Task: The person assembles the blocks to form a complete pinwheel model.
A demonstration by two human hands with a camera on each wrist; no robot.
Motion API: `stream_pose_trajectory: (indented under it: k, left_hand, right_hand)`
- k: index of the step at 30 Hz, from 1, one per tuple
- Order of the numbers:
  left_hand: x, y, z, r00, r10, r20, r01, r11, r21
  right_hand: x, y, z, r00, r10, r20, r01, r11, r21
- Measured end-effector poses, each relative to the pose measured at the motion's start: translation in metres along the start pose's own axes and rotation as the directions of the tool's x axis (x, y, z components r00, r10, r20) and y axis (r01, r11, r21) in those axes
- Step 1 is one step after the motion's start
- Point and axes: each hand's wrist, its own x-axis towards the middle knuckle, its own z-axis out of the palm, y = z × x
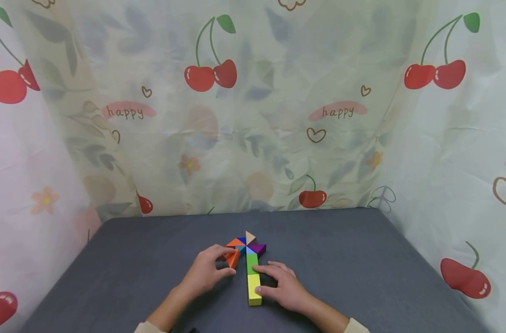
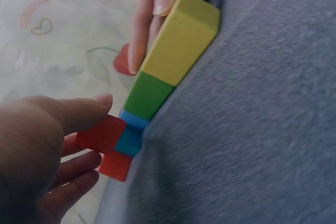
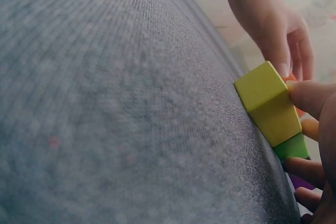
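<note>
My left hand (image 1: 204, 270) pinches an orange triangular block (image 1: 234, 260) between thumb and fingers, at the lower left of a ring of blocks. My right hand (image 1: 287, 287) rests along the right side of a straight column, its thumb at the yellow block (image 1: 254, 289) and a fingertip at the green block (image 1: 252, 263). Atop the column, triangular pieces meet at a point: light blue (image 1: 249, 251), purple (image 1: 258, 249), beige (image 1: 250, 238), dark blue (image 1: 242, 240), orange (image 1: 235, 242) and teal (image 1: 240, 249). The left wrist view shows the held block (image 2: 102, 134) beside the teal piece (image 2: 128, 141).
A dark grey cloth (image 1: 340, 259) covers the table under the blocks. Behind and at both sides hangs a pale curtain (image 1: 257, 138) printed with cherries. A small black object (image 1: 193, 330) shows at the bottom edge of the head view.
</note>
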Motion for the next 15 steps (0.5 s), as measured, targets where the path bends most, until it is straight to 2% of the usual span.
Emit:
stream_pose_trajectory:
  k: [4, 8, 11, 15]
  left_hand:
    - [0.002, -0.001, 0.006, 0.998, -0.027, 0.058, 0.026, 1.000, 0.017]
    - [0.002, -0.002, 0.011, 0.995, -0.044, 0.084, 0.040, 0.998, 0.051]
    - [0.002, -0.002, 0.014, 0.995, -0.046, 0.085, 0.040, 0.996, 0.077]
    - [-0.001, -0.002, 0.014, 0.998, -0.041, 0.049, 0.034, 0.992, 0.124]
  right_hand:
    - [0.000, -0.001, 0.000, 1.000, 0.004, 0.005, -0.005, 1.000, 0.006]
    - [0.000, -0.001, -0.001, 1.000, 0.008, 0.008, -0.008, 1.000, 0.011]
    - [0.000, -0.001, 0.000, 1.000, 0.007, 0.008, -0.007, 1.000, 0.010]
    - [-0.001, -0.001, 0.000, 1.000, 0.000, 0.005, 0.000, 1.000, 0.009]
